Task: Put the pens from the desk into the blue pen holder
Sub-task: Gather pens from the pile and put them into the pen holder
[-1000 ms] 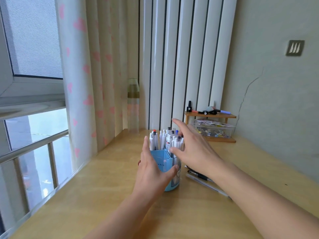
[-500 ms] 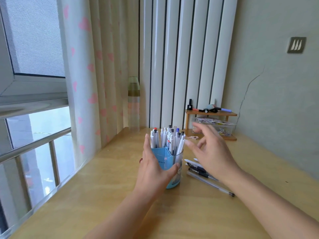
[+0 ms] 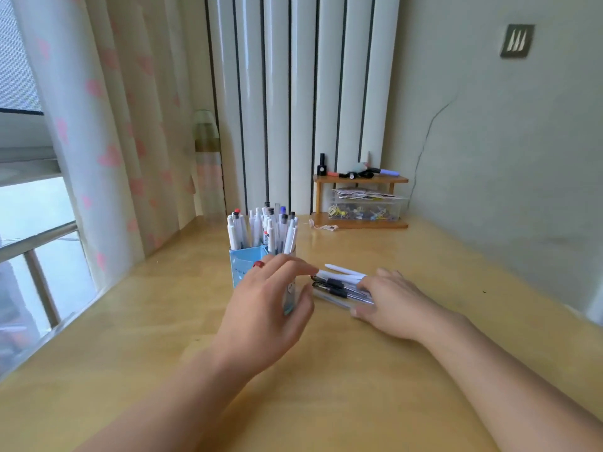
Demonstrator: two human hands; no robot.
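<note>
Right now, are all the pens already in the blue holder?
No, several pens lie on the desk beside the blue pen holder, under the right hand.
</note>
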